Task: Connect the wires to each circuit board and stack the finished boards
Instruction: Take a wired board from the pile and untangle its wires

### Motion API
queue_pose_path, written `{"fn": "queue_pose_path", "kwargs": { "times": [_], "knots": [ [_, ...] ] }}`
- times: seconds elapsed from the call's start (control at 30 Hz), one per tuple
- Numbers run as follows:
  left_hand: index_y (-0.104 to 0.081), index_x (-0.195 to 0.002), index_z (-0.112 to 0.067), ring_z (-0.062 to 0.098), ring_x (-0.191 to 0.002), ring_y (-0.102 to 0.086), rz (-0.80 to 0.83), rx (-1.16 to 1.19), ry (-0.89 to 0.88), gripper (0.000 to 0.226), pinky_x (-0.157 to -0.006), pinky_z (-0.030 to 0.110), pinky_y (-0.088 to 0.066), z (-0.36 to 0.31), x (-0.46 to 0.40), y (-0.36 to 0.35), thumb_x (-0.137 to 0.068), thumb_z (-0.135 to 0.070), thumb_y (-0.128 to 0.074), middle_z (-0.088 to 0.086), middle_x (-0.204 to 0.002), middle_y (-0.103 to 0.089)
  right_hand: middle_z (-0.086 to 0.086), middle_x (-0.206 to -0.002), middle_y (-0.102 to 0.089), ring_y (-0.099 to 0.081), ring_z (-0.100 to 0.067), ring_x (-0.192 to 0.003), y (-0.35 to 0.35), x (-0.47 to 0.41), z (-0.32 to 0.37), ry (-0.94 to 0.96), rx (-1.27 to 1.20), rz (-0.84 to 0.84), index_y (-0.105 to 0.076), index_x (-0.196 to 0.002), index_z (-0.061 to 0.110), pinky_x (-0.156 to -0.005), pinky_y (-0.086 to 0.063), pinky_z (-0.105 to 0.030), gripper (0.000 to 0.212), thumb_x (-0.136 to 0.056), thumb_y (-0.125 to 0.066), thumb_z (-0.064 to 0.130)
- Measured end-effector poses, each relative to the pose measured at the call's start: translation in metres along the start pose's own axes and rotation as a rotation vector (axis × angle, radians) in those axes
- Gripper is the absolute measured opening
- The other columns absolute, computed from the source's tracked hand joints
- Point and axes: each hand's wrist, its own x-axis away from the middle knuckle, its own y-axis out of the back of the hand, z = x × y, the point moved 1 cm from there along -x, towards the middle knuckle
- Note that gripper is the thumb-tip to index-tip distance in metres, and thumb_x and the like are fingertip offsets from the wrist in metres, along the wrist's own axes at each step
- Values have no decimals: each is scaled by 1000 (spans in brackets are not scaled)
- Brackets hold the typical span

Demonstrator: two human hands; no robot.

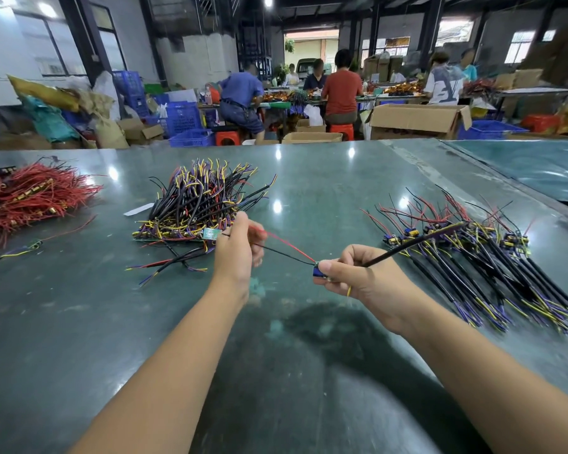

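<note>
red wire (285, 245), black wire (282, 253), green table (341, 178)

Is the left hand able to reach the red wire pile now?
Probably not at once. The left hand pinches the red and black leads of the board that the right hand grips. The red wire pile lies far left; nothing blocks the way.

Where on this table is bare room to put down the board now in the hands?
Bare table lies between the middle wire pile and the right stack, also near the edge under the forearms. Crowded: far left by the red wires.
</note>
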Motion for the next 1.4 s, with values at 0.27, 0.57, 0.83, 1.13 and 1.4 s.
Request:
{"fn": "queue_pose_path", "kwargs": {
  "times": [0.27, 0.57, 0.83, 1.13, 1.4],
  "knots": [
    [-68, -95, -14, 3, -58, -60, 483, -238, 42, 13, -61, 18, -53, 19, 33, -22, -91, -6, -58, -4, -69, -68, -3, -66, -57, -58, -6, -62, 4, -6, -5, 132, 149, -88, -38, -62, 13, -61, -43, -15, 37, -84, -66, 4],
    [-64, -81, -18, 5, -56, -58, 316, -196, 99, 16, -49, 20, -49, 11, 29, -17, -94, -16, -56, -9, -69, -66, -1, -71, -63, -59, -9, -64, 12, -10, -7, 72, 52, -43, -66, -80, 9, -76, -52, -21, 11, -88, -61, 5],
    [-63, -89, -2, 16, -61, -68, 346, 45, 184, 15, -61, 21, -57, 8, 27, -17, -90, 7, -51, 7, -72, -70, -4, -73, -68, -65, -11, -74, 12, -8, -4, 55, -26, -1, -72, -75, 12, -79, -54, -19, 18, -77, -66, -5],
    [-64, -85, -3, 16, -56, -65, 350, 215, 276, 28, -52, 17, -52, 6, 30, -22, -92, 6, -38, 10, -74, -69, -2, -73, -69, -61, -15, -74, 11, -8, -1, 216, 260, -146, -70, -70, 19, -72, -47, -31, 20, -77, -72, 0],
    [-60, -86, -11, 12, -59, -62, 455, -70, 201, 7, -58, 17, -52, 11, 41, -28, -88, -6, -62, 8, -75, -65, 2, -67, -69, -62, -7, -64, 7, -8, -1, 281, 279, -211, -67, -75, 12, -63, -49, -14, 19, -78, -68, -7]
  ]
}}
